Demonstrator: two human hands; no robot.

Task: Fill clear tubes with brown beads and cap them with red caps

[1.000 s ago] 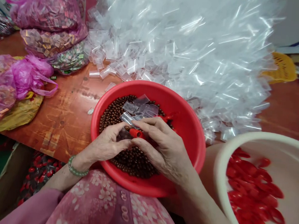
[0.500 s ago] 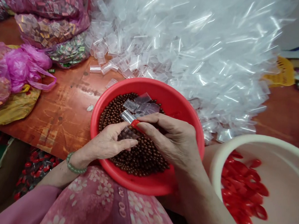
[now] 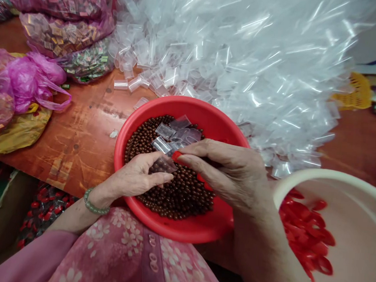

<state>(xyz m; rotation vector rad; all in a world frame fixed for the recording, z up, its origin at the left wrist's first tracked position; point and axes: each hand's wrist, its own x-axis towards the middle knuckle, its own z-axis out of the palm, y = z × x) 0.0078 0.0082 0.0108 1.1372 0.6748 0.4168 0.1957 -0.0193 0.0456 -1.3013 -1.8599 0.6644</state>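
A red basin point(image 3: 220, 231) holds many brown beads point(image 3: 184, 201) and several clear plastic tubes point(image 3: 185, 136) lying on them. Over the beads, my left hand point(image 3: 137, 176) has its fingers and thumb around a clear plastic piece point(image 3: 163, 164). My right hand point(image 3: 227, 169) pinches a small red cap point(image 3: 176, 155) between thumb and forefinger, beside the tubes and just right of the piece in my left hand. Whether the red cap touches a tube is hard to tell.
Behind the basin rises a large heap of clear tubes point(image 3: 229, 53). A cream tub point(image 3: 362, 181) with red caps stands at the right. Pink bags point(image 3: 63, 33) lie at the left; below is a box of red-capped pieces point(image 3: 46, 206).
My right hand has shifted slightly right, drawing the red cap a little away from the tube near my left fingertips. My left hand has hardly moved.
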